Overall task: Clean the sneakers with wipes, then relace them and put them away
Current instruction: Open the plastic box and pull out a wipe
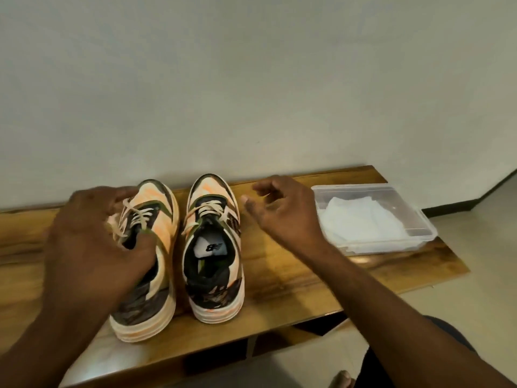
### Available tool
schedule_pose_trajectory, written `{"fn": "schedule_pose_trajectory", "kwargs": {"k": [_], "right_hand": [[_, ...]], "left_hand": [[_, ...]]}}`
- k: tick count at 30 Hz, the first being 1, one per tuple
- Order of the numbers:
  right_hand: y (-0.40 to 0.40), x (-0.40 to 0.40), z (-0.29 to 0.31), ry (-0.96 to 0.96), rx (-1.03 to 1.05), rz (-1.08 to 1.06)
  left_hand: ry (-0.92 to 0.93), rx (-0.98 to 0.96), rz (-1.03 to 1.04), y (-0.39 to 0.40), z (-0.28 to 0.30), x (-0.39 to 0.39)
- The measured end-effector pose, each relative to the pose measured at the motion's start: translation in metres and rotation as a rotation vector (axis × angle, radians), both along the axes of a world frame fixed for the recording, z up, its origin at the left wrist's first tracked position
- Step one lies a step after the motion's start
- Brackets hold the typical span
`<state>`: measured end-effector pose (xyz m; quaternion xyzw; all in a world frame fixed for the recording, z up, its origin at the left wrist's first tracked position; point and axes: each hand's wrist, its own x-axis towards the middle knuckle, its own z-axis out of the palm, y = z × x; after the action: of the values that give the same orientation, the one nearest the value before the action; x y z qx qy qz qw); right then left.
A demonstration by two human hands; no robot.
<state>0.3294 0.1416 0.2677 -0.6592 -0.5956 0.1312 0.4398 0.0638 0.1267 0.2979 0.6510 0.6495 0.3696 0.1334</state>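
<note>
Two orange, cream and dark sneakers stand side by side on a wooden bench, heels toward me. My left hand is clasped over the left sneaker, thumb in its opening and fingers by the cream laces. The right sneaker stands free with its laces in place. My right hand hovers just right of that sneaker, fingers spread and curled, holding nothing. White wipes lie in a clear plastic box further right on the bench.
A plain pale wall rises right behind the bench. The bench's right end is just beyond the box, with light floor tiles past it. My knee shows below the bench's front edge at lower right.
</note>
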Motion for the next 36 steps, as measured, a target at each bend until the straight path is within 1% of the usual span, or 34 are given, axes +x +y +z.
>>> {"fn": "schedule_pose_trajectory", "kwargs": {"k": [3, 4, 6, 8, 10, 12, 16, 18, 23, 28, 31, 36], "right_hand": [[-0.007, 0.058, 0.018, -0.174, 0.023, -0.052], [-0.014, 0.078, 0.023, -0.240, 0.007, -0.052], [-0.030, 0.112, 0.031, -0.370, -0.062, -0.054], [-0.049, 0.139, 0.036, -0.490, -0.151, -0.063], [-0.067, 0.155, 0.041, -0.606, -0.267, -0.076], [-0.081, 0.164, 0.043, -0.700, -0.373, -0.094], [-0.090, 0.170, 0.033, -0.838, -0.564, -0.145], [-0.090, 0.172, 0.024, -0.853, -0.582, -0.172], [-0.080, 0.170, 0.016, -0.860, -0.532, -0.193], [-0.067, 0.150, 0.017, -0.854, -0.492, -0.073], [-0.060, 0.142, 0.017, -0.850, -0.459, -0.050], [-0.046, 0.134, 0.012, -0.794, -0.406, -0.057]], "left_hand": [[0.177, 0.251, -0.077, -0.027, 0.022, 0.043], [0.216, 0.298, -0.116, -0.033, 0.027, 0.059], [0.262, 0.334, -0.230, -0.043, 0.029, 0.093], [0.282, 0.329, -0.386, -0.047, 0.024, 0.134], [0.346, 0.280, -0.506, -0.049, 0.012, 0.176], [0.440, 0.251, -0.578, -0.048, -0.004, 0.216], [0.533, 0.162, -0.691, -0.042, -0.033, 0.273], [0.582, 0.124, -0.714, -0.035, -0.044, 0.289], [0.669, 0.082, -0.697, -0.025, -0.058, 0.300], [0.667, 0.076, -0.573, -0.023, -0.058, 0.284], [0.662, 0.083, -0.537, -0.019, -0.057, 0.274], [0.591, 0.070, -0.484, -0.011, -0.052, 0.259]]}}
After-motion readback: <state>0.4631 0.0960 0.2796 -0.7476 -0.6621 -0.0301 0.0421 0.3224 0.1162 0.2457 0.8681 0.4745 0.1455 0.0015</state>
